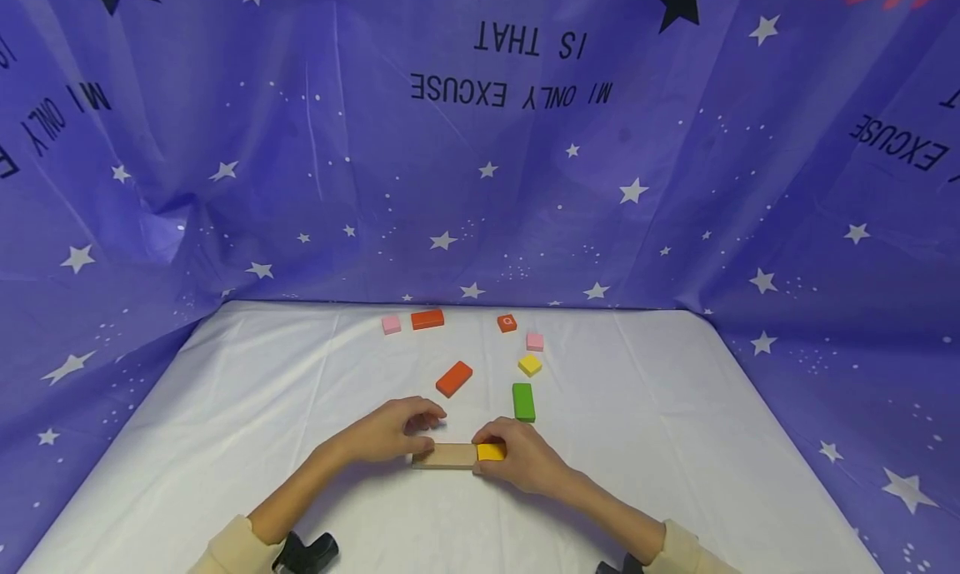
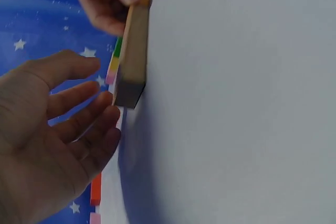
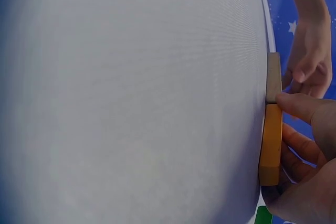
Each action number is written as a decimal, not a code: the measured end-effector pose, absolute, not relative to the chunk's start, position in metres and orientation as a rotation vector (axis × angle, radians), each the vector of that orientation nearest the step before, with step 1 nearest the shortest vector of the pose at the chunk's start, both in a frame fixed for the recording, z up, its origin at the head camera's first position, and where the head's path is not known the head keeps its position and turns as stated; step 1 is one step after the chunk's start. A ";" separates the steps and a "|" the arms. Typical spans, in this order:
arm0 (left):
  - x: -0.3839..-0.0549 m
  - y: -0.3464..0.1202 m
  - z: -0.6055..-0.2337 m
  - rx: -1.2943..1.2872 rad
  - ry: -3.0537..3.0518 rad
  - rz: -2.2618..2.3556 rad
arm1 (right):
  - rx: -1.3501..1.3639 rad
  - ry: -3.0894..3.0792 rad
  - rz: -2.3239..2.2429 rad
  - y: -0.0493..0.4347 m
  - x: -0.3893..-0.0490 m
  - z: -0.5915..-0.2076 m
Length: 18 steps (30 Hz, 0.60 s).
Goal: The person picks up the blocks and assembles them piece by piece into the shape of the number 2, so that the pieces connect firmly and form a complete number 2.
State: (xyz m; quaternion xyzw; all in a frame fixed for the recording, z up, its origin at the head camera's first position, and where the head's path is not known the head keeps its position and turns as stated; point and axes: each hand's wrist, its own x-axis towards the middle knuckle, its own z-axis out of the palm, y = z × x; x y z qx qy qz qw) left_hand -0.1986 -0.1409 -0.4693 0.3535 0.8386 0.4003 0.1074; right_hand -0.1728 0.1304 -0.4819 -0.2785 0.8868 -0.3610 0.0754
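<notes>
A plain wooden block (image 1: pixel 448 456) lies lengthwise near the middle of the white table, with a yellow-orange block (image 1: pixel 491 451) butted against its right end. My right hand (image 1: pixel 525 457) pinches the yellow block, fingers on the far side and thumb on the near side. In the right wrist view, the thumb tip lies at the seam between the yellow block (image 3: pixel 271 140) and the wooden block (image 3: pixel 273 77). My left hand (image 1: pixel 390 431) is beside the wooden block's left end, its fingers relaxed and slightly bent. Whether those fingers touch the wood I cannot tell.
Beyond my hands lie a green block (image 1: pixel 523 402), a red block (image 1: pixel 454 379) and a small yellow block (image 1: pixel 530 365). Farther back are two pink blocks (image 1: pixel 391 325), a long red block (image 1: pixel 427 319) and a small red marked block (image 1: pixel 507 323). A purple starred cloth (image 1: pixel 480 207) hangs behind.
</notes>
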 end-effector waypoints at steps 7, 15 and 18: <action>-0.225 -0.150 -0.469 0.899 2.359 1.390 | -0.845 2.656 -1.079 0.131 -0.173 -0.481; -0.257 -0.156 -0.473 0.874 2.261 1.465 | -0.833 2.652 -1.065 0.131 -0.174 -0.481; -0.267 -0.156 -0.477 0.887 2.227 1.480 | -0.822 2.647 -1.059 0.131 -0.175 -0.481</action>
